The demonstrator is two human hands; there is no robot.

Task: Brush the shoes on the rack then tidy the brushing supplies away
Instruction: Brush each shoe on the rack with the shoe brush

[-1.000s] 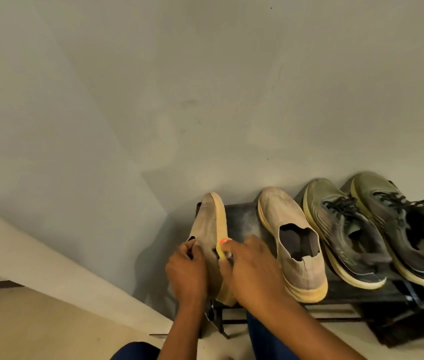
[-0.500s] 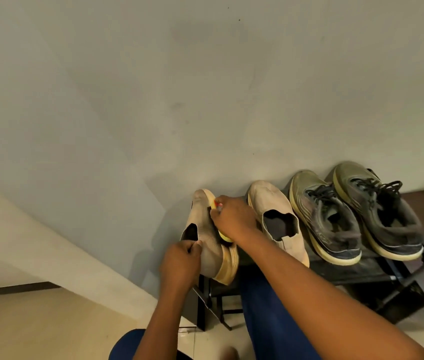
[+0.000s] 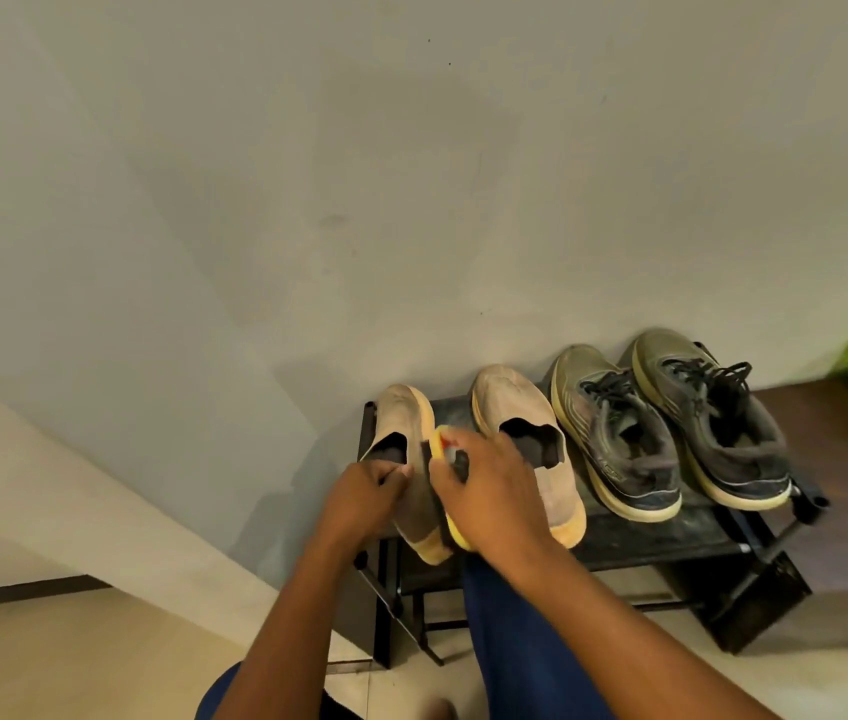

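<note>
While left hand grips tilted beige slip-on shoe at black metal rack's left edge, right hand clasps yellow brush; brushing step underway, next likely strokes along sole.

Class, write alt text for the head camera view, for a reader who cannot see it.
A person's left hand grips a beige slip-on shoe tipped on its side on a black shoe rack, while the right hand holds a yellow brush against it. Its mate and two olive lace-up trainers sit alongside.

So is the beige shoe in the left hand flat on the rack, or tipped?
Tipped. The beige shoe is turned on its side, its yellow sole edge facing right, while its pair sits flat.
</note>
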